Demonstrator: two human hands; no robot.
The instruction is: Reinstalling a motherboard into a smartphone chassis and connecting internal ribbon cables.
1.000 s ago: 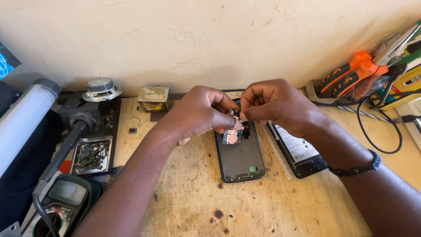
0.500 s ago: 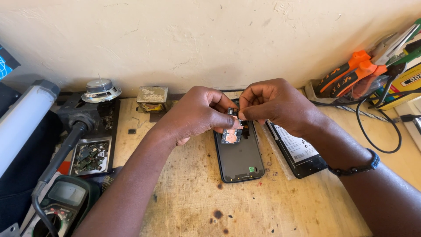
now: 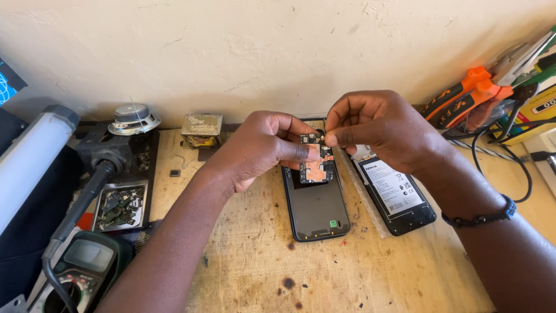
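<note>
Head view: since half a second ago we see little change; our left hand (image 3: 263, 148) and right hand (image 3: 376, 130) keep their fingers clamped on the small copper-patched circuit board (image 3: 315, 162), held above the dark phone shell (image 3: 315, 206) near the table's (image 3: 243, 255) far edge. Scuffed bare wood lies open toward the near edge.

A small round speaker (image 3: 134, 119) and a boxy transformer (image 3: 202, 130) stood against the wall at the back of the worn wooden table (image 3: 249, 255). A tray of tiny parts (image 3: 120, 205) lay left, a green multimeter (image 3: 87, 264) near it. Orange-handled pliers (image 3: 463, 95) rested far right.
</note>
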